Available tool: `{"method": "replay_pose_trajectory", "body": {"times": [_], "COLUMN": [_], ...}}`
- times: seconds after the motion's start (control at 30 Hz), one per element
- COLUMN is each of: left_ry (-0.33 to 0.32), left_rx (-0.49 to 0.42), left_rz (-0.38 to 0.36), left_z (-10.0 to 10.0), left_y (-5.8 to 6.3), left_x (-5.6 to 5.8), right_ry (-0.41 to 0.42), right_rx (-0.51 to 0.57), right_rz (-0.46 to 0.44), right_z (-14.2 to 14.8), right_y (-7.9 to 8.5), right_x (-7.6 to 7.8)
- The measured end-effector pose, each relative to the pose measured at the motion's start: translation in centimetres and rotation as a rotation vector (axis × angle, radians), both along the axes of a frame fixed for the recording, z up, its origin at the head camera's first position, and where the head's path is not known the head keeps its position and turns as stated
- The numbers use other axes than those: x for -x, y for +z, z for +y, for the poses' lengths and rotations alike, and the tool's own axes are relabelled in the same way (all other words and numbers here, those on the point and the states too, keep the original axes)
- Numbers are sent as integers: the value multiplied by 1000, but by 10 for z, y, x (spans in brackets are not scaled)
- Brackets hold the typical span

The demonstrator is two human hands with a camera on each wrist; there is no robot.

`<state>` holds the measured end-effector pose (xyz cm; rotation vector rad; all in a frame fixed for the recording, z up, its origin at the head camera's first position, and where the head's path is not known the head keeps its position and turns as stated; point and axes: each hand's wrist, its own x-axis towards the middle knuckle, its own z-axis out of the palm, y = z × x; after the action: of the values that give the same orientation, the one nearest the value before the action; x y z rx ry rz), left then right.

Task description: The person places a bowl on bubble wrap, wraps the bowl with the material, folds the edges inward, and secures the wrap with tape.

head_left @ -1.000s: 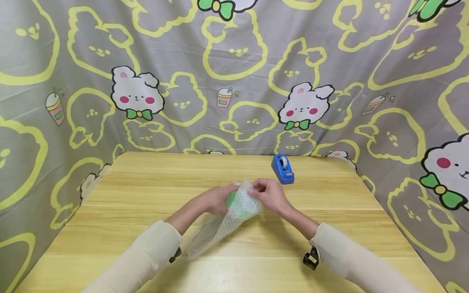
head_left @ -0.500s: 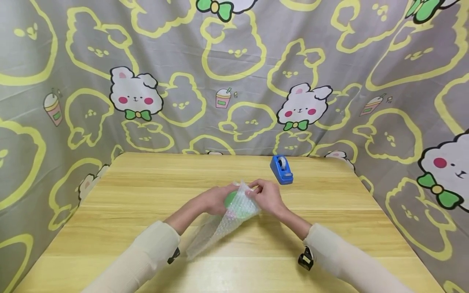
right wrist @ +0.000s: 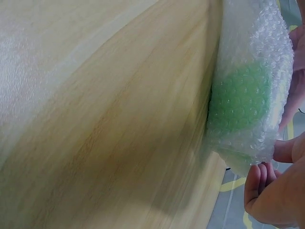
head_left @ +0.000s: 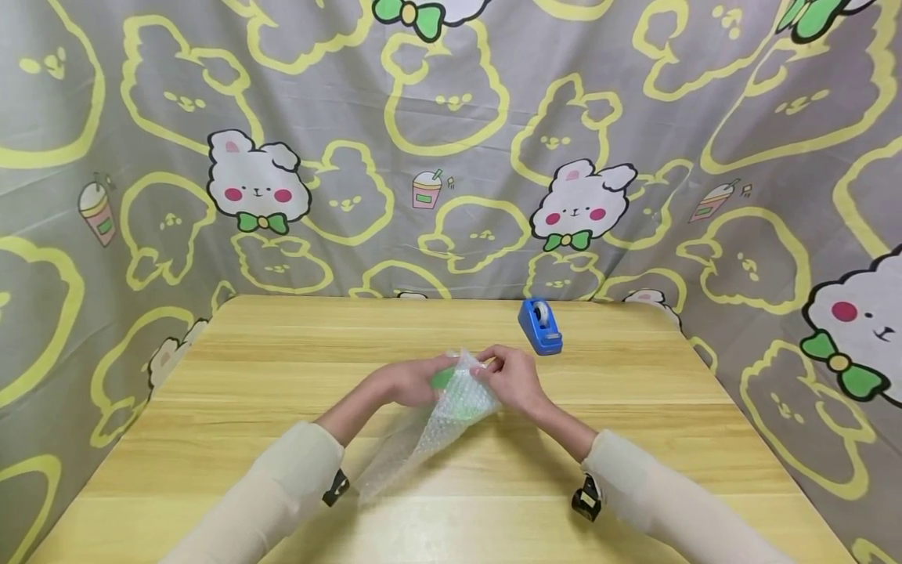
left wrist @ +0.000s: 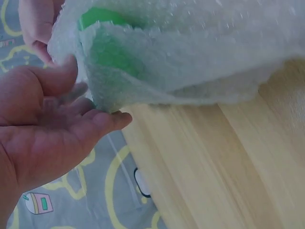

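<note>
Between the two hands is a green object, its kind hidden by the bubble wrap point(head_left: 461, 403) folded around it. Part of the green object point(left wrist: 102, 18) shows uncovered at one end in the left wrist view. My left hand point(head_left: 416, 381) holds this end from the left, thumb at the wrap's edge and fingers reaching beneath. On the other side, my right hand point(head_left: 514, 380) pinches the wrap's upper corner between thumb and fingers. Through the bubbles, the right wrist view shows a green patch point(right wrist: 243, 95). A loose flap of wrap trails toward the table's front left.
A blue tape dispenser point(head_left: 541, 325) with a roll of clear tape stands at the back right of the wooden table point(head_left: 296, 337). Behind and beside the table hangs a grey curtain point(head_left: 366, 102) with rabbit prints. Both wrists wear small black cameras.
The wrap's top corner has come slightly down and left with the right hand's pinch. Less of the green object shows beside my left hand. Otherwise both hands stay nearly in place.
</note>
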<state>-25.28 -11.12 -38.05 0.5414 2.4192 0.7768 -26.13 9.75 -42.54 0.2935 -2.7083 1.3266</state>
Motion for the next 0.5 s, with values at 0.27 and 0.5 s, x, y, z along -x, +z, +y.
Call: {"method": "replay_pose_trajectory", "body": {"times": [0.27,0.5], "left_ry": [19,54], "left_rx": [-92,9], "left_rz": [-12,27], "left_z": [2,7], "left_y": [1,1], "left_x": [0,-7], "right_ry": [-7,-9], "right_rx": [5,2], "right_rz": [-1,-1], "right_z": [-1,-1], "right_y": [2,1], "right_x": [-1,-1]}}
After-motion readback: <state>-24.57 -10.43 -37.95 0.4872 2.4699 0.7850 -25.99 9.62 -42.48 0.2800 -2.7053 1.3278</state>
